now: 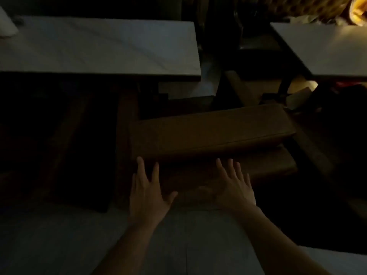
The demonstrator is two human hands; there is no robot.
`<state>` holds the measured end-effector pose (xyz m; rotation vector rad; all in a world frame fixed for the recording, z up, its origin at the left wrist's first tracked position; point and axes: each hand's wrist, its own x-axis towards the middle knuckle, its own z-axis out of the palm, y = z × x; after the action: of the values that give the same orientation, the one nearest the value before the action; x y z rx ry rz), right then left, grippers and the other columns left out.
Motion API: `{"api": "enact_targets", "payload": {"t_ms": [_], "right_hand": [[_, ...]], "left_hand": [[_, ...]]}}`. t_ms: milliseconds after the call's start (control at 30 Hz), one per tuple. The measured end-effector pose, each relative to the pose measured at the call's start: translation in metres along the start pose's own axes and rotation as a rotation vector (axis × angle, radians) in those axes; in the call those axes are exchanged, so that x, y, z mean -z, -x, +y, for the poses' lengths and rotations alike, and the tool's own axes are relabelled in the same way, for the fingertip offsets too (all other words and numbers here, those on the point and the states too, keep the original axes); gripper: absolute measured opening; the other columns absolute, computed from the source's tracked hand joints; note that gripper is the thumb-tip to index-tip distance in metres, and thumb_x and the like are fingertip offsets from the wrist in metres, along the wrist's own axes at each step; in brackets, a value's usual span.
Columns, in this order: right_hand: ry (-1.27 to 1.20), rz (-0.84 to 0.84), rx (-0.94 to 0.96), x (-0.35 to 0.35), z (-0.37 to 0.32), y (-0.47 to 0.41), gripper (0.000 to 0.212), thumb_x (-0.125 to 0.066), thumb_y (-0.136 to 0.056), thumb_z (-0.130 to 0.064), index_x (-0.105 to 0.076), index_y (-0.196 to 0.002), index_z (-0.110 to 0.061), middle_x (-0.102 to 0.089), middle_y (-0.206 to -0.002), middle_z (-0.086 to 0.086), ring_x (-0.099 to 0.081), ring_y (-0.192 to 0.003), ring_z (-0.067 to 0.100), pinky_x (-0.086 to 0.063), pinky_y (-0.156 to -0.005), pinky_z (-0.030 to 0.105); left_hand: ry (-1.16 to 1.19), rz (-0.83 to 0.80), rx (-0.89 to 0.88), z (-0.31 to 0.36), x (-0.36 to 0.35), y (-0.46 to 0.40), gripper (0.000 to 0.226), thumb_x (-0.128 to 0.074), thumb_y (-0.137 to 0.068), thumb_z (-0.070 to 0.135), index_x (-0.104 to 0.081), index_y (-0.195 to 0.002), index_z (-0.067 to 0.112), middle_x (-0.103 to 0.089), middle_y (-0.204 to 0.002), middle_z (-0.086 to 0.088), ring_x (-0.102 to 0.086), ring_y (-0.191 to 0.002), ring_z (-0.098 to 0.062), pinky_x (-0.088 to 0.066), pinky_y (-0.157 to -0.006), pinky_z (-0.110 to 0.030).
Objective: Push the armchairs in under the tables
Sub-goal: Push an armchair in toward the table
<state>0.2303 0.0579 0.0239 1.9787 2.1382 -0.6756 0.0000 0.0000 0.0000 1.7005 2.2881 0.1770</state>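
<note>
The room is dim. A brown padded armchair [212,132] stands in the middle, its back towards me, turned a little askew. It sits near the right corner of a white-topped table [99,48]. My left hand [148,193] lies flat with spread fingers against the chair's back at its left end. My right hand [234,185] lies flat and spread against the back further right. Neither hand grips anything. The chair's seat and legs are lost in shadow.
A second white table [325,48] stands at the far right under warm lamp light. A very dark chair [79,147] sits left of the brown one, under the first table. A white roll [6,22] stands on that table's far left. Pale floor [59,245] lies below.
</note>
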Motion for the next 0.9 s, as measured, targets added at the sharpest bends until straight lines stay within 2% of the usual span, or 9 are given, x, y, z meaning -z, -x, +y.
{"api": "enact_targets", "payload": {"t_ms": [67,133,233,300,433,633,733,800,900], "right_hand": [[0.056,-0.027,0.020,-0.010,0.011,-0.011,0.108,-0.042,-0.079,-0.084,0.022,-0.153,-0.038,0.025,-0.163,0.006,0.023,-0.150,0.029,-0.002,-0.124,0.054],[0.075,-0.015,0.010,-0.021,0.021,-0.024,0.110,-0.052,-0.083,-0.075,0.023,-0.153,-0.036,0.026,-0.163,0.007,0.024,-0.150,0.030,-0.003,-0.124,0.054],[0.132,0.031,0.018,-0.033,0.031,-0.048,0.114,-0.060,-0.082,-0.069,0.022,-0.154,-0.036,0.026,-0.163,0.009,0.025,-0.149,0.031,-0.004,-0.124,0.054],[0.140,0.071,0.043,-0.038,0.036,-0.065,0.115,-0.056,-0.079,-0.076,0.021,-0.154,-0.036,0.024,-0.164,0.010,0.025,-0.149,0.031,-0.002,-0.124,0.053],[0.092,0.158,0.101,-0.057,0.042,-0.078,0.113,-0.032,-0.070,-0.094,0.016,-0.155,-0.037,0.019,-0.165,0.011,0.025,-0.149,0.030,0.006,-0.123,0.053],[0.146,0.210,0.094,-0.069,0.042,-0.079,0.121,-0.018,-0.059,-0.098,0.008,-0.158,-0.034,0.013,-0.165,0.016,0.019,-0.151,0.036,0.003,-0.122,0.058],[0.141,0.247,0.079,-0.072,0.035,-0.075,0.116,-0.026,-0.066,-0.095,0.002,-0.159,-0.031,0.007,-0.166,0.019,0.014,-0.152,0.037,-0.001,-0.123,0.059],[0.163,0.239,0.063,-0.072,0.032,-0.074,0.115,-0.027,-0.067,-0.094,0.003,-0.159,-0.031,0.008,-0.166,0.019,0.014,-0.152,0.036,-0.002,-0.123,0.058],[0.193,0.221,0.031,-0.071,0.028,-0.072,0.117,-0.014,-0.063,-0.095,0.009,-0.158,-0.031,0.011,-0.166,0.018,0.017,-0.152,0.036,-0.002,-0.123,0.058]], "left_hand": [[-0.038,0.070,-0.083,0.007,-0.021,0.000,0.102,-0.059,-0.075,0.074,-0.017,-0.154,0.024,0.004,-0.163,-0.012,-0.015,-0.146,-0.034,-0.023,-0.117,-0.046],[-0.094,0.072,-0.231,0.008,-0.046,-0.001,0.098,-0.059,-0.078,0.070,-0.017,-0.155,0.025,-0.012,-0.161,-0.008,-0.015,-0.147,-0.030,-0.012,-0.121,-0.044],[-0.104,0.031,-0.289,0.012,-0.074,-0.015,0.102,-0.055,-0.079,0.072,-0.001,-0.156,0.031,-0.009,-0.164,-0.003,-0.003,-0.150,-0.026,-0.003,-0.122,-0.044],[-0.123,0.033,-0.276,0.011,-0.083,-0.028,0.105,-0.054,-0.079,0.073,0.003,-0.156,0.030,-0.004,-0.165,-0.002,0.002,-0.150,-0.026,-0.005,-0.122,-0.046],[-0.143,0.081,-0.293,0.005,-0.093,-0.039,0.099,-0.057,-0.083,0.066,-0.002,-0.156,0.028,-0.008,-0.164,-0.003,0.000,-0.150,-0.027,-0.009,-0.121,-0.048],[-0.137,0.131,-0.354,-0.007,-0.094,-0.044,0.085,-0.060,-0.086,0.056,-0.018,-0.155,0.028,-0.025,-0.160,-0.003,-0.017,-0.148,-0.028,-0.018,-0.120,-0.048],[-0.132,0.136,-0.365,-0.010,-0.090,-0.047,0.084,-0.066,-0.083,0.053,-0.027,-0.153,0.029,-0.035,-0.156,-0.001,-0.026,-0.144,-0.028,-0.025,-0.116,-0.047],[-0.134,0.137,-0.361,-0.010,-0.088,-0.049,0.084,-0.069,-0.081,0.053,-0.030,-0.152,0.030,-0.038,-0.154,0.000,-0.030,-0.142,-0.028,-0.031,-0.113,-0.047],[-0.137,0.125,-0.357,-0.011,-0.086,-0.051,0.084,-0.070,-0.080,0.053,-0.030,-0.151,0.032,-0.040,-0.152,0.002,-0.033,-0.139,-0.026,-0.034,-0.108,-0.045]]}}
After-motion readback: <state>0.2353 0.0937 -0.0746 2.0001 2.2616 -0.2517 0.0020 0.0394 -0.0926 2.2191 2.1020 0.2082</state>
